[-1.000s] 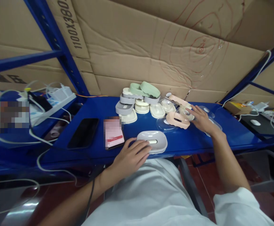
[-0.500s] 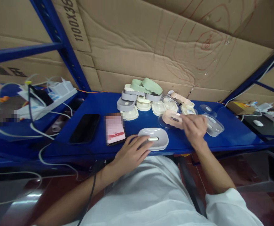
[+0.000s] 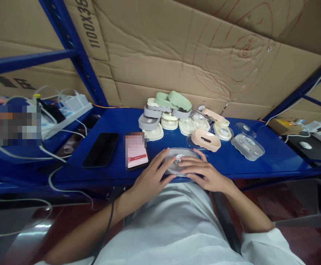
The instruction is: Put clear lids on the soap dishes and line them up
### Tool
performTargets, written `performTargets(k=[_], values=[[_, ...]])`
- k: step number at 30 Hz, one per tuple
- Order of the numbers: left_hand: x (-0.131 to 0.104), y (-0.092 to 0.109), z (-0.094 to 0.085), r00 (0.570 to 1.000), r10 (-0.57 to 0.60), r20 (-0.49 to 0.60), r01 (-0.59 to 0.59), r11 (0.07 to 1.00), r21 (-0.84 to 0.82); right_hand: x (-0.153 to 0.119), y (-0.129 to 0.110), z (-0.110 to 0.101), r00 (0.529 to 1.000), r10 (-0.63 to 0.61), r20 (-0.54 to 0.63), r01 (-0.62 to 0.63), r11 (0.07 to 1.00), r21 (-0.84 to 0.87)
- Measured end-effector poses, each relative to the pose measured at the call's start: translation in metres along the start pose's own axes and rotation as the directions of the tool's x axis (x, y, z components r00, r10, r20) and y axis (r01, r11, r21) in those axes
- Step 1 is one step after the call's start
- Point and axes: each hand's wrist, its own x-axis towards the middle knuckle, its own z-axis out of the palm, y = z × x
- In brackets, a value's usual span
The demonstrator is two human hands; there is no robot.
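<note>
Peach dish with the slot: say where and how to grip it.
The peach dish is probably best pinched at its raised right-end wall by the right hand from the right: blue table shows beside that end, while its left end overlaps a clear plastic piece.

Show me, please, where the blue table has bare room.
Bare table: right end, past the clear dish; back left, behind the black phone, left of the stacked dishes. Crowded: the middle, from these and the peach dish to the grey dish under the left hand and right hand.
</note>
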Motion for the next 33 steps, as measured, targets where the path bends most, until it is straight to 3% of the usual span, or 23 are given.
performTargets(k=[2,6,10,18,24,33], values=[[0.001,-0.001,0.0,1.0,0.005,0.016,-0.005,1.0,0.003,0.0,0.001,0.001,1.0,0.022,-0.008,-0.022,1.0,-0.006],[0.001,-0.003,0.001,1.0,0.004,0.013,-0.004,1.0,0.01,0.002,0.004,0.006,0.996,0.062,-0.058,-0.072,0.977,-0.201],[0.0,-0.002,0.0,1.0,0.002,0.014,-0.002,1.0,0.008,0.0,0.01,0.008,0.998,0.033,-0.055,-0.047,0.955,-0.292],[0.0,0.005,-0.001,0.999,-0.02,0.044,0.018,0.999,0.043,-0.025,0.01,0.004,0.963,0.002,-0.269,-0.108,0.919,-0.378],[0.0,0.004,0.002,0.996,0.046,0.077,-0.053,0.994,0.094,-0.027,0.016,-0.002,0.985,0.107,-0.138,-0.142,0.951,-0.275],[0.001,0.004,0.0,0.997,0.027,0.074,-0.035,0.993,0.112,-0.025,0.019,-0.003,0.986,0.152,-0.074,-0.166,0.953,-0.252]])
